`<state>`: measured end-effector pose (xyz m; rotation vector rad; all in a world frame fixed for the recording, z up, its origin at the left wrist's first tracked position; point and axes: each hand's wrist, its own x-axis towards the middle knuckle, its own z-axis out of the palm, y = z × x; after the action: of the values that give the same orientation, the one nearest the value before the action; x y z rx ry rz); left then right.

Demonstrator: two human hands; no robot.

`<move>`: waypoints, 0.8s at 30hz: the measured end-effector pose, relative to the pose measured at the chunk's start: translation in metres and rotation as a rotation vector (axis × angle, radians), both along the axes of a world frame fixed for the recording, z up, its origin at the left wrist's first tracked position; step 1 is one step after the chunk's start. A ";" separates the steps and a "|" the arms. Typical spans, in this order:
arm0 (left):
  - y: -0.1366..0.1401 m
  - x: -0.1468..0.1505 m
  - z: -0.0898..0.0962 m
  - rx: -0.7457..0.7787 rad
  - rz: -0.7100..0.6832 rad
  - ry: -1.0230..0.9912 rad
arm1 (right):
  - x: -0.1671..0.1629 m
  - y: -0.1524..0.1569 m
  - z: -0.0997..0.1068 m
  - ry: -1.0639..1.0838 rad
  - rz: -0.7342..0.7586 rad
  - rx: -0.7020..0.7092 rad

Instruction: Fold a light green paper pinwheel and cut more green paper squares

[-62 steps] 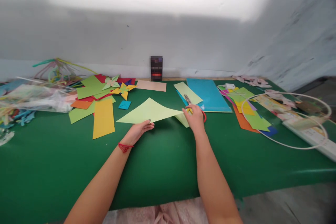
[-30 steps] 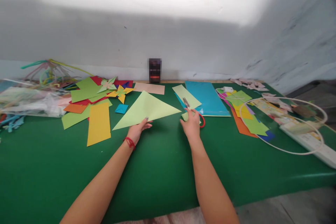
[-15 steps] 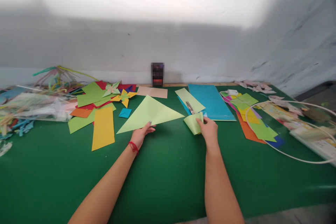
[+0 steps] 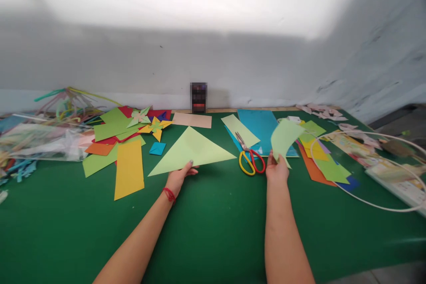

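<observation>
Our left fingers (image 4: pixel 187 168) pinch the lower edge of a pale green paper triangle (image 4: pixel 191 151) at frame centre, its right corner just beside the scissors (image 4: pixel 245 147). Right of centre, our right fingers (image 4: pixel 270 159) grip a curled light green paper piece (image 4: pixel 286 136) by its lower end. The green surface (image 4: pixel 213 235) spreads across the lower middle, its front edge showing lower right; a white cable (image 4: pixel 376 208) loops far right.

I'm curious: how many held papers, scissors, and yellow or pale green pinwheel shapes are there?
Held papers: 2 (triangle, left hand; curved strip, right hand)
Scissors: 1
Pinwheel shapes: 2 (yellow pinwheel, pale green pinwheel)
Total: 5
</observation>
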<state>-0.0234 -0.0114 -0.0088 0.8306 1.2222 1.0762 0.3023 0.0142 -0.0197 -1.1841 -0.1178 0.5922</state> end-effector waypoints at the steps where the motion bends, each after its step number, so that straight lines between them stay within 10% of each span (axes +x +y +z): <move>1: 0.000 0.000 0.001 0.001 -0.009 0.021 | -0.001 0.000 0.001 0.021 0.046 0.011; 8: -0.005 0.001 0.007 0.020 -0.109 0.170 | -0.010 0.002 0.007 -0.010 0.195 -0.009; 16: -0.006 0.000 0.005 -0.013 -0.093 0.180 | -0.039 -0.018 0.027 -0.667 -0.178 -0.188; 24: -0.006 0.004 0.003 -0.034 -0.030 0.157 | -0.115 -0.025 0.018 -0.003 1.003 -0.162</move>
<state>-0.0197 -0.0174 -0.0053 0.9179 1.3513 0.9781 0.1874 -0.0107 -0.0016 -1.2389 -0.7008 1.4944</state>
